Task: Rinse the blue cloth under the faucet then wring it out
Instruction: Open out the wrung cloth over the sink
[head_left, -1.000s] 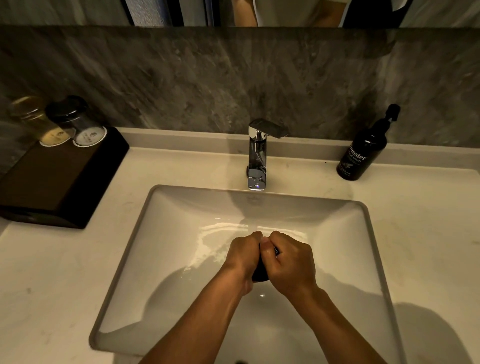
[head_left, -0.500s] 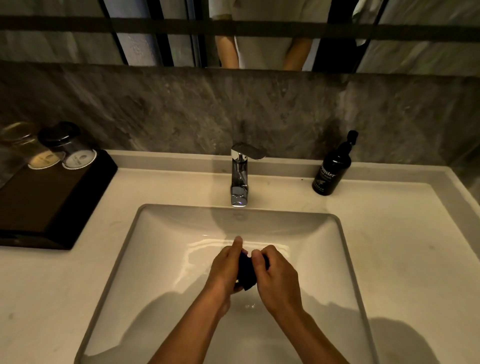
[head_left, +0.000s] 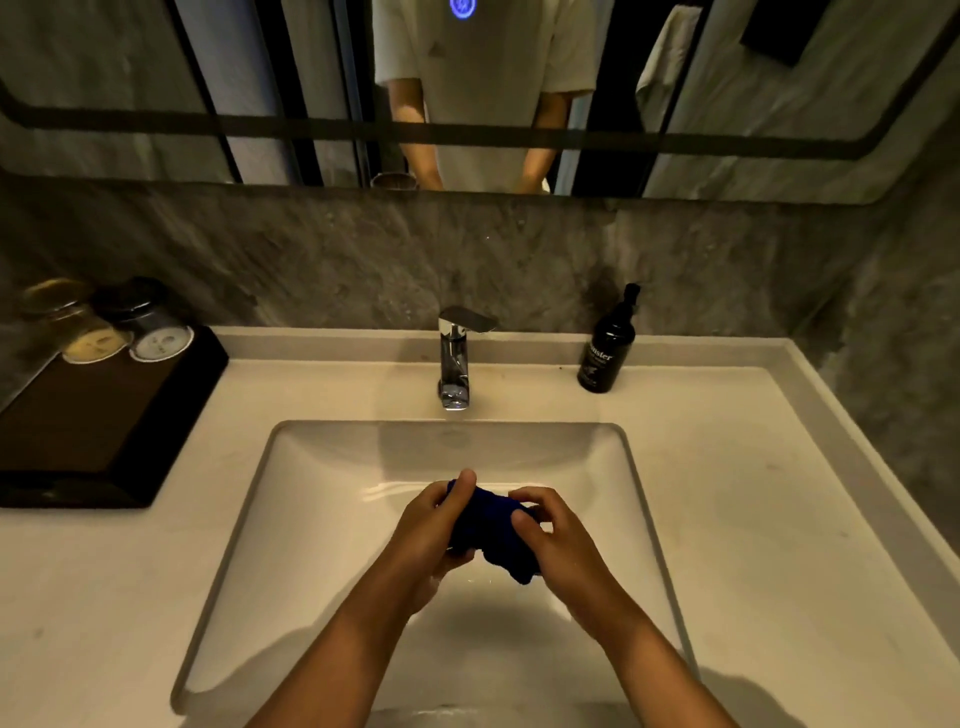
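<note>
Blue cloth (head_left: 491, 525), bunched into a dark wad, sits between both hands over the middle of the white sink (head_left: 332, 467), well forward of the chrome faucet (head_left: 457, 358). The left hand (head_left: 431, 525) grips its left end, thumb lying over the top; the right hand (head_left: 558, 540) pinches the other end with curled fingers, and a loose tail hangs below. I see no stream from the spout, so to my eye the rinse is over and the wringing is in hand. What it calls for next is a firmer close of both fists and a twist in opposite directions, kept low above the bowl so drips fall inside. A black bottle (head_left: 608, 348) stands on the table by the wall.
</note>
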